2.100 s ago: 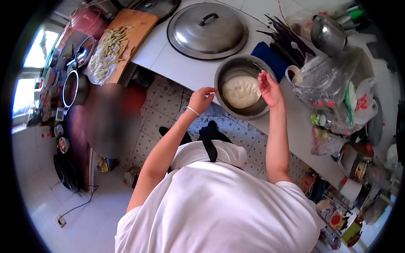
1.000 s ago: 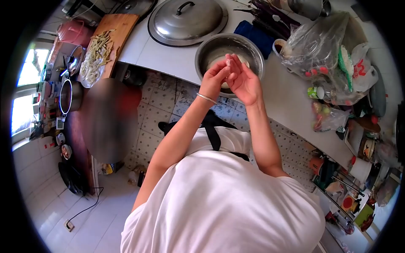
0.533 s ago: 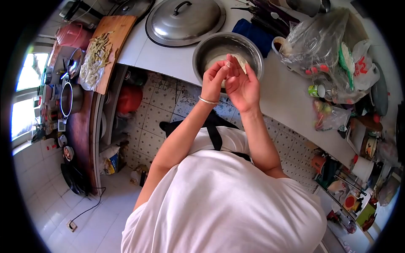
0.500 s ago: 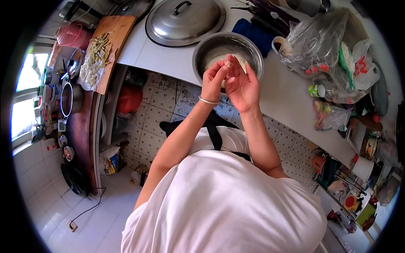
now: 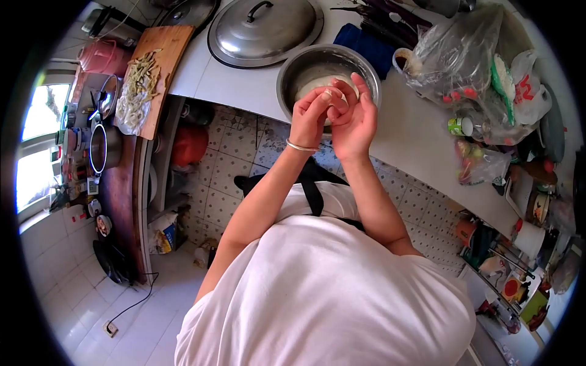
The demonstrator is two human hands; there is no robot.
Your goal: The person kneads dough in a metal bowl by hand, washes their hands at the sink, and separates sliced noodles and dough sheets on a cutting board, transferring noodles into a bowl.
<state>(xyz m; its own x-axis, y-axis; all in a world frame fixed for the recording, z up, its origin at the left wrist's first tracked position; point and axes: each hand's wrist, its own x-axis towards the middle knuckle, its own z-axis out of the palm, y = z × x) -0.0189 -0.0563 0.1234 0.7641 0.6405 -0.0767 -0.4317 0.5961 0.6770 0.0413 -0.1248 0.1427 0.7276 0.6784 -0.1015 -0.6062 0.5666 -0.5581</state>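
Note:
Over a steel basin [image 5: 285, 85], my two hands meet with their fingers touching. My left hand [image 5: 310, 119], with a bracelet at its wrist, is closed in a pinch against the fingers of the other hand. A small pale bit seems to show at its fingertips, too small to name. My right hand [image 5: 354, 125] faces palm up, some fingers bent toward the left hand and others stretched out. Pale dough [image 5: 310, 86] lies in the basin, partly hidden behind my hands.
A large metal lid [image 5: 268, 30] lies left of the basin, a dark blue cloth [image 5: 365, 50] to its right. Plastic bags [image 5: 455, 58] crowd the right counter. Cut strips of food lie on a wooden board [image 5: 168, 46]. A pot [image 5: 107, 146] stands at left.
My right hand's fingers have bent in more around the left fingertips, while others point upward. Both hands stay over the basin. The view has shifted slightly.

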